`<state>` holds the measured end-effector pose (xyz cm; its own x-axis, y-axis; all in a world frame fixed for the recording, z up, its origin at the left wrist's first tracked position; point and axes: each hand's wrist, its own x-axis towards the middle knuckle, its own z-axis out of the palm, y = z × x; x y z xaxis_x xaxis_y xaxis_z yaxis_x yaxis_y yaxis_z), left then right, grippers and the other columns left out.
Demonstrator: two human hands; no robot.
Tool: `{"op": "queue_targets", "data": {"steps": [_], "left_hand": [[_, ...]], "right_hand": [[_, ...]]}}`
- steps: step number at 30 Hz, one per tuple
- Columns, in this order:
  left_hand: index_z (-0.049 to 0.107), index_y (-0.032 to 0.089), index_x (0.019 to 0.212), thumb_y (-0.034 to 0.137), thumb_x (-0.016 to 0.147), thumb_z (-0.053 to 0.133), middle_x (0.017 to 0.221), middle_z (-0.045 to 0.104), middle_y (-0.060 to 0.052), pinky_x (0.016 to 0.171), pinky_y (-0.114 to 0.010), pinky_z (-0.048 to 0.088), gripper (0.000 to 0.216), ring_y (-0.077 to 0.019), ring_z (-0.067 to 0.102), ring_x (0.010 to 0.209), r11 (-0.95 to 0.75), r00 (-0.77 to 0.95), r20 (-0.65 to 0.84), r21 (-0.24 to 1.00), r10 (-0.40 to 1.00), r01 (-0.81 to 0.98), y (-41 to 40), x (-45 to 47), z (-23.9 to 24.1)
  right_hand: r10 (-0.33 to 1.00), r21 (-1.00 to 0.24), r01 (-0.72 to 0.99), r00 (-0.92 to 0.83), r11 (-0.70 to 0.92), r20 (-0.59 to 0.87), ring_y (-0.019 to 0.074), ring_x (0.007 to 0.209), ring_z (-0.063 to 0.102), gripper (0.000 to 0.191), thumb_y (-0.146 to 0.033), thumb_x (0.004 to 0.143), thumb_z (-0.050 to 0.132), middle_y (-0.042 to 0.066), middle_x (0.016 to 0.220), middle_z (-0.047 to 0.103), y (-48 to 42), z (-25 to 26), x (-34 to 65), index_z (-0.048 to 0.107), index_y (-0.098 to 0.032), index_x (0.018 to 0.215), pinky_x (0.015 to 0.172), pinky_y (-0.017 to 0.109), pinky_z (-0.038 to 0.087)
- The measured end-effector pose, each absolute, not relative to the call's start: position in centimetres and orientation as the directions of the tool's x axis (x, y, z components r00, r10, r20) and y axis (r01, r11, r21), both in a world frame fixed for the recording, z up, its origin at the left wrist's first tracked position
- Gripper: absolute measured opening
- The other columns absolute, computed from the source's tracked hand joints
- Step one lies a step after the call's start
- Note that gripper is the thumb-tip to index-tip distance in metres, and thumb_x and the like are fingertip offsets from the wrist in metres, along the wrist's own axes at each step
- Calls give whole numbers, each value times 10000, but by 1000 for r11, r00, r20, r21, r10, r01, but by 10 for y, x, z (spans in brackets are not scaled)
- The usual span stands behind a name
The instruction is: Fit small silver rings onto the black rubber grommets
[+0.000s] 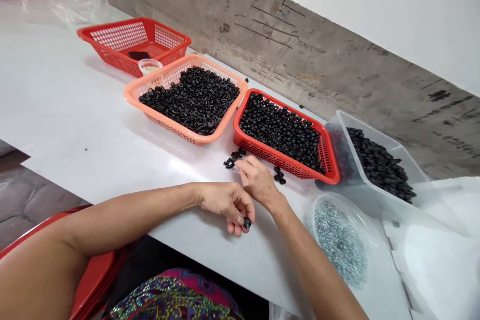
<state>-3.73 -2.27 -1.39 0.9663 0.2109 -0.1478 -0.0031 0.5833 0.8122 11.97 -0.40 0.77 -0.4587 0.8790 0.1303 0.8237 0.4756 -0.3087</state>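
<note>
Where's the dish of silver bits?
In the head view, the dish sits lower right, beside the right forearm, just below the clear tub of black pieces.

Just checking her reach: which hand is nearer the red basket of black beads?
Right. The right hand sits just off the near wall of the red basket, not touching it; the left hand lies farther from it.

Along the wall, a row runs left to right on the tabletop: a far basket, a small cup, a first bead basket, a second bead basket, a clear tub. Your left hand, a bead at its fingertips, and right hand lie before the second bead basket, among loose beads. A round dish sits to their right.
</note>
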Motion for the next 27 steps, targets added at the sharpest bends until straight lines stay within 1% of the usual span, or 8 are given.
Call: {"op": "queue_targets", "data": {"steps": [4, 8, 10, 13, 15, 17, 21, 27], "left_hand": [[673, 120, 847, 160, 682, 765, 725, 693, -58, 566, -263, 543, 192, -155, 678, 614, 583, 972, -127, 813, 199, -13, -20, -38, -12], [670, 128, 848, 161, 687, 759, 734, 692, -55, 580, -271, 543, 187, -156, 680, 631, 583, 968, -128, 812, 216, -23, -19, -38, -12], [669, 133, 845, 172, 685, 763, 740, 691, -56, 586, -277, 542, 190, -155, 678, 634, 582, 962, -123, 812, 242, -43, -19, -38, -12], [669, 128, 835, 189, 667, 777, 746, 689, -61, 585, -278, 533, 209, -154, 674, 636, 585, 937, -123, 805, 328, -99, -16, -39, -11], [672, 115, 830, 187, 652, 784, 749, 686, -65, 578, -268, 521, 222, -148, 666, 631, 583, 904, -131, 799, 407, -147, -13, -40, -10], [675, 101, 833, 174, 643, 784, 748, 682, -66, 570, -253, 504, 231, -136, 655, 621, 585, 861, -150, 788, 486, -193, -11, -40, -9], [665, 84, 860, 148, 649, 780, 753, 683, -72, 551, -244, 472, 249, -127, 642, 601, 601, 783, -198, 756, 589, -261, -9, -41, -7], [645, 85, 874, 173, 637, 802, 768, 693, -79, 570, -259, 486, 298, -139, 649, 621, 604, 748, -226, 746, 624, -279, -11, -38, -9]], "right_hand": [[853, -163, 838, -514, 521, 84, 182, 740, 503, 275, -81, 852, 429, 70, 846, 566, 6, 2, 109, 678, -196, 877, 624, 291, 399], [850, -147, 838, -517, 526, 99, 181, 732, 495, 274, -84, 859, 417, 72, 846, 563, 10, -5, 106, 667, -193, 828, 624, 292, 400], [861, -244, 825, -485, 509, 154, 181, 763, 516, 270, -82, 852, 417, 73, 866, 578, 8, -4, 109, 660, -196, 823, 652, 295, 422], [916, -533, 745, -332, 401, 226, 181, 797, 563, 189, -126, 840, 475, 57, 866, 617, -3, 6, 124, 647, -203, 858, 713, 314, 463], [972, -752, 618, -183, 229, 146, 167, 723, 581, 111, -190, 823, 545, 27, 793, 624, -16, 14, 138, 635, -205, 886, 670, 314, 477], [997, -901, 432, -74, 39, 8, 143, 631, 568, 165, -248, 793, 612, 3, 749, 619, -31, 19, 151, 634, -207, 951, 576, 289, 459], [993, -984, 136, 3, -117, -118, 128, 609, 553, 246, -298, 743, 680, 16, 753, 641, -56, 16, 164, 668, -195, 966, 523, 265, 423], [993, -990, 96, 68, -102, -96, 102, 515, 471, 157, -280, 753, 661, -36, 566, 551, -70, 8, 156, 692, -201, 885, 495, 257, 405]]}}
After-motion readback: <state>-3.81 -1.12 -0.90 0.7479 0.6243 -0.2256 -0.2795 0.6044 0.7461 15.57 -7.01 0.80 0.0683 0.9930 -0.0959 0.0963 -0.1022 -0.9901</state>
